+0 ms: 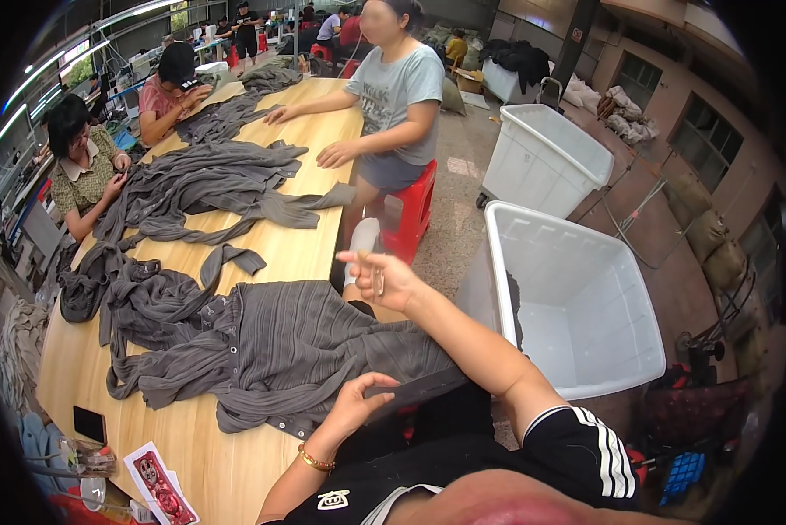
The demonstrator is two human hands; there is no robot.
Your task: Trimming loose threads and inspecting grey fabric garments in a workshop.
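Note:
A dark grey ribbed garment [301, 319] with buttons along its edge lies spread on the table in front of me and hangs over the near edge towards my lap. My left hand [364, 405] is closed on a dark fabric band [421, 391], thumb on top, at the edge of the cloth. Raised above the garment, my right hand [384, 280] has its index finger stretched out to the left and the other fingers curled. A small metal tool [377, 281], which looks like thread snips, sits in its grip.
More grey garments [200, 184] lie heaped along the wooden table [227, 455]. A phone [89, 424] and a red printed card [160, 486] are at the near left. Several people sit around the table, one on a red stool [408, 214]. White bins [577, 302] stand at my right.

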